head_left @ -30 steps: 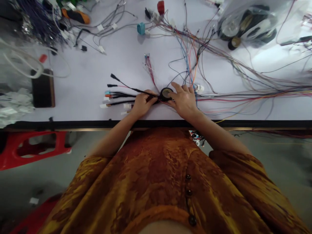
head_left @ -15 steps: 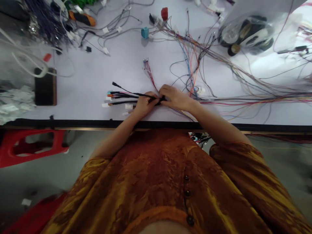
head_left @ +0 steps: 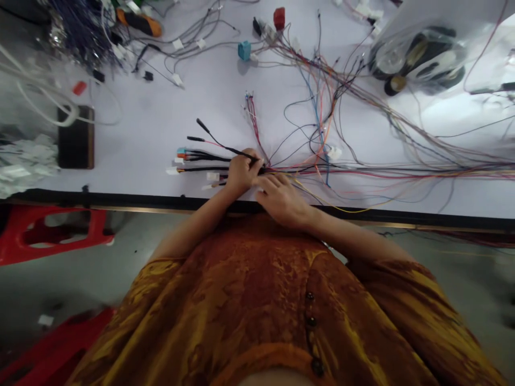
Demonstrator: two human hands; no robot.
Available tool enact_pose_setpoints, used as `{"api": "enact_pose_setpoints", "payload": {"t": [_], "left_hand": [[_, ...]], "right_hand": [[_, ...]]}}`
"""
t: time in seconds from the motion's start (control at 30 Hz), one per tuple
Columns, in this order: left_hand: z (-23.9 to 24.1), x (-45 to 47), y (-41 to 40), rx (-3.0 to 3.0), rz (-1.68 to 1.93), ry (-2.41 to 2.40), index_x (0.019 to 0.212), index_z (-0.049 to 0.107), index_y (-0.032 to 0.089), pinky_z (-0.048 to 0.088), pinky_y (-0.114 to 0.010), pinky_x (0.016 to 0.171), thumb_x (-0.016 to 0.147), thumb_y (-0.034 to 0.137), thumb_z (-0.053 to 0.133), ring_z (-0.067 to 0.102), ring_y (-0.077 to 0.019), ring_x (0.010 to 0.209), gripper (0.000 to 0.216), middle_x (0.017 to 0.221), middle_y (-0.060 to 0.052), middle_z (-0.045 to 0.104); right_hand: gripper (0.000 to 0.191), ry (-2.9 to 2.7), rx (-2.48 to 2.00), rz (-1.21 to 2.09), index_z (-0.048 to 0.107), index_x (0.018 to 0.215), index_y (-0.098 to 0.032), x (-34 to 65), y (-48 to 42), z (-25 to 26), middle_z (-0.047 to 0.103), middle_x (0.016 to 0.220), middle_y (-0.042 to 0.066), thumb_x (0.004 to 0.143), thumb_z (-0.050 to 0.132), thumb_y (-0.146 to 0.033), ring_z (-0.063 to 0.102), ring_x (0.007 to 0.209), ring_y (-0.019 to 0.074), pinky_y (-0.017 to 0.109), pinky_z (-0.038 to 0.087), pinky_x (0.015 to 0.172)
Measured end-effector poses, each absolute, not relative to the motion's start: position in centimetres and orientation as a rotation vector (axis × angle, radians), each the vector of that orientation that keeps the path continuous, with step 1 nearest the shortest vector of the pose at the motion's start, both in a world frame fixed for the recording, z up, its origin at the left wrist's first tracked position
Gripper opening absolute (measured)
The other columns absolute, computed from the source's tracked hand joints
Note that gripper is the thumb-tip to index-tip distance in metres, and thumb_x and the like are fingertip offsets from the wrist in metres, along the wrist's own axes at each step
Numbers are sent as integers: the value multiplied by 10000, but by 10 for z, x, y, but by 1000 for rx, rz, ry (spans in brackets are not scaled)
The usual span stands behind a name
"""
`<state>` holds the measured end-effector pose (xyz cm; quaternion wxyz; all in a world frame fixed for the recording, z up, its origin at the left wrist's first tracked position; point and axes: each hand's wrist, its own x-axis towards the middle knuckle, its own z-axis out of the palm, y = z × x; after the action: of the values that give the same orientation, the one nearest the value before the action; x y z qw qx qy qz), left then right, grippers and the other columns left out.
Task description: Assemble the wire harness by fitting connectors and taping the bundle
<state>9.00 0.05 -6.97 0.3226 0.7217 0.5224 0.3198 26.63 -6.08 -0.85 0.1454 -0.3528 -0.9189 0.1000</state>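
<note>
My left hand (head_left: 242, 172) is closed around a wire harness (head_left: 209, 158), at the point where its black-wrapped branches meet. The branches fan out to the left and end in white, orange and blue connectors (head_left: 182, 154). Two thin black-tipped leads (head_left: 203, 126) stick up above them. Just right of the left thumb, my right hand (head_left: 281, 198) lies below the bundle with its fingers curled together close to the left fingertips. Whatever those fingers pinch is hidden. Loose coloured wires (head_left: 362, 170) run from the bundle to the right, and a short red group (head_left: 254, 120) points away from me.
A phone (head_left: 76, 139) and white connectors (head_left: 30, 166) lie on the left. Farther back are an orange-black tool (head_left: 139, 22), a blue connector (head_left: 243, 51) and a red one (head_left: 279, 19). A plastic bag (head_left: 418, 56) stands at back right. The table's dark edge (head_left: 193, 203) runs before me.
My right hand has dropped from above the bundle to below it, nearer the table edge. The left hand keeps its grip. The thin black leads now spread apart and point further up.
</note>
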Motion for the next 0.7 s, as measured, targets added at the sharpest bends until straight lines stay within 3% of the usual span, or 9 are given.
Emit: {"api": "enact_pose_setpoints", "payload": {"t": [0.07, 0.17, 0.23, 0.33, 0.43, 0.53, 0.63, 0.7], "left_hand": [[-67, 87, 2, 1800, 819, 1295, 834, 675, 165, 511, -307, 784, 890, 246, 587, 646, -164, 777, 132, 821, -47, 716], [-62, 81, 4, 1605, 724, 1125, 965, 742, 156, 544, -284, 777, 892, 263, 583, 680, -153, 815, 205, 959, -63, 768], [-58, 79, 3, 1503, 701, 1121, 913, 766, 146, 559, -269, 747, 875, 298, 612, 690, -151, 807, 219, 986, -76, 777], [-54, 82, 0, 1394, 743, 1200, 798, 772, 135, 574, -259, 713, 820, 348, 688, 697, -150, 756, 230, 923, -80, 781], [-54, 86, -1, 1277, 782, 1256, 770, 764, 135, 569, -250, 662, 745, 358, 762, 674, -136, 657, 225, 782, -56, 763], [-59, 87, 1, 1244, 796, 1282, 733, 746, 141, 514, -228, 567, 698, 378, 801, 619, -117, 566, 247, 668, -26, 716], [-64, 87, 1, 1268, 829, 1314, 711, 703, 153, 456, -216, 515, 706, 400, 800, 572, -106, 524, 265, 584, 9, 656], [-65, 89, 0, 1305, 847, 1339, 696, 668, 159, 452, -212, 521, 729, 418, 792, 569, -103, 537, 289, 580, 16, 645]], "right_hand": [[191, -2452, -1032, 431, 615, 923, -193, 280, -61, 1, 668, 1181, 99, 987, 444, -137, 586, 1057, 221, 395, 462, 910], [178, -2045, -1196, 623, 576, 924, -212, 303, -24, -3, 639, 923, 39, 1012, 421, -210, 584, 881, 175, 354, 484, 843], [182, -1901, -1290, 673, 564, 935, -212, 308, 19, -19, 599, 839, 13, 1013, 400, -219, 553, 804, 160, 346, 481, 826], [141, -1859, -1366, 670, 547, 930, -208, 291, 89, -50, 580, 869, 26, 990, 501, -327, 539, 875, 179, 381, 479, 897], [273, -1866, -1381, 603, 547, 995, -196, 263, 126, -60, 575, 1016, 84, 913, 643, -438, 534, 1054, 241, 451, 458, 977], [161, -1872, -1299, 560, 565, 1023, -210, 249, 109, -50, 578, 1093, 101, 934, 584, -343, 531, 1108, 237, 428, 453, 991], [140, -1845, -1259, 718, 586, 978, -205, 254, 57, -43, 602, 940, 49, 924, 458, -190, 568, 899, 168, 335, 482, 873], [145, -1823, -1280, 919, 604, 948, -188, 261, 22, -48, 612, 864, 27, 908, 465, -196, 552, 780, 146, 302, 478, 781]]}}
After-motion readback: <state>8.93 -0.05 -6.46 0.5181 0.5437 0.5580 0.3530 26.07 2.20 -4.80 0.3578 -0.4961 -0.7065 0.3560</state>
